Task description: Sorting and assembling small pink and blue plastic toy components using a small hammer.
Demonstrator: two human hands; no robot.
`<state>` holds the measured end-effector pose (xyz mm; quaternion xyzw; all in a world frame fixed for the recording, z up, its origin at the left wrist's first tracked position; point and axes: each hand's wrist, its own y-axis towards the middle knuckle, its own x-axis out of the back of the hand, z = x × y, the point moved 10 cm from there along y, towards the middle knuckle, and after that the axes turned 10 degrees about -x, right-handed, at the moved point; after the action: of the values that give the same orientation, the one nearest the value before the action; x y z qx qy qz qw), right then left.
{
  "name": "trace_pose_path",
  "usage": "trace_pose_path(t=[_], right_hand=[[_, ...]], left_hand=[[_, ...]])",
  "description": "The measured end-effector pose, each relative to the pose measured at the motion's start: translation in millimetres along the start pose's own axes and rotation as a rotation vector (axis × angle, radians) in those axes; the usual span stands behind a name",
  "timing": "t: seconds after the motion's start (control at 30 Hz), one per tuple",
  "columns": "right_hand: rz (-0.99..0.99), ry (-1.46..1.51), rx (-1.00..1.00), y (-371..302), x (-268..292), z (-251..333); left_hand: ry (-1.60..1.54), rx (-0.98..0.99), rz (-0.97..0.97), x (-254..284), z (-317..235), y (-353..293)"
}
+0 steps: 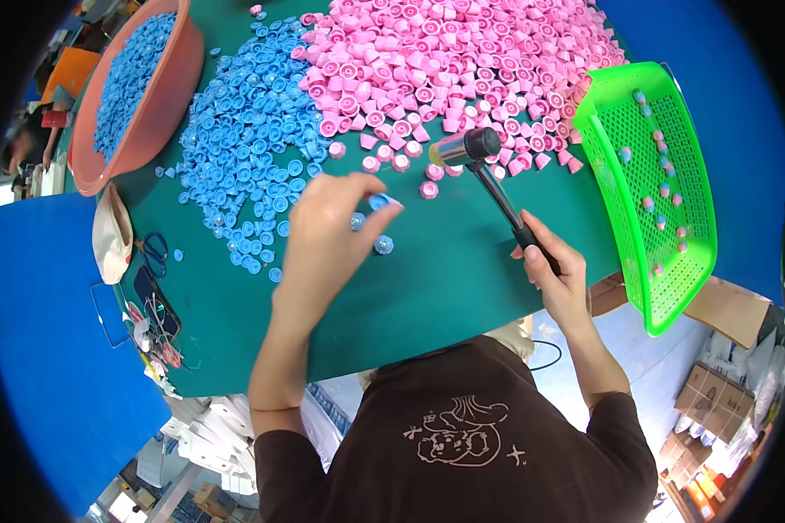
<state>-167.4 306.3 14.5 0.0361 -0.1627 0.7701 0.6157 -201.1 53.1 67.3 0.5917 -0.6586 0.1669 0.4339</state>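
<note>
My left hand (323,228) pinches a small cap piece (379,201), blue with some pink at its edge, between thumb and fingertip above the green table. Just past it, two blue caps (383,245) rest near the thumb. A mallet (501,198) with one black face and one yellowish face is gripped by its black handle in my right hand (563,275); its head is raised near the pink pile. Blue caps (253,122) lie heaped beyond my left hand. The larger heap of pink cup-shaped pieces (462,61) spreads behind the mallet head.
A salmon-coloured basin (161,109) of blue caps stands at far left. On the right, a green perforated basket (650,301) holds several joined pink-and-blue pieces. Scissors (154,253), a cream pouch (112,235) and a phone (157,302) lie along the table's left edge.
</note>
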Motion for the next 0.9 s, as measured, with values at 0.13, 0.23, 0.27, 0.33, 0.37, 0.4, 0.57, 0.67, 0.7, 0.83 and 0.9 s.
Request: trace_pose_path(t=[0.13, 0.23, 0.27, 0.33, 0.37, 0.4, 0.57, 0.67, 0.7, 0.83, 0.9], right_hand=[[0.008, -0.021, -0.02, 1, -1, -3], [0.061, -0.242, 0.09, 1, -9, 10], [0.081, -0.24, 0.071, 2, -15, 19], [0.114, -0.295, 0.089, 4, -26, 27], [0.143, -0.355, 0.106, 5, -33, 29], [0.142, -0.354, 0.104, 9, -36, 31], [0.129, -0.567, 0.103, 16, -39, 32], [0.128, -0.527, 0.062, 7, -31, 21], [0.134, -0.527, 0.064, 5, -31, 21], [0.116, -0.418, 0.047, 1, -23, 23], [0.11, -0.387, 0.035, 0, -20, 21]], left_hand=[[-0.13, -0.2, 0.006, -35, -47, -25], [-0.303, -0.128, 0.041, -67, -60, -58], [-0.299, -0.124, 0.043, -74, -62, -67], [-0.235, -0.11, 0.022, -79, -63, -77], [-0.236, -0.11, 0.025, -79, -62, -76], [-0.164, -0.138, 0.006, -75, -63, -73], [-0.08, -0.101, -0.048, -64, -59, -79], [-0.102, -0.019, 0.035, -70, -50, -84], [-0.107, -0.025, 0.045, -69, -49, -83], [-0.053, -0.037, -0.031, -45, -42, -68], [0.01, -0.032, -0.148, -19, -31, -53]])
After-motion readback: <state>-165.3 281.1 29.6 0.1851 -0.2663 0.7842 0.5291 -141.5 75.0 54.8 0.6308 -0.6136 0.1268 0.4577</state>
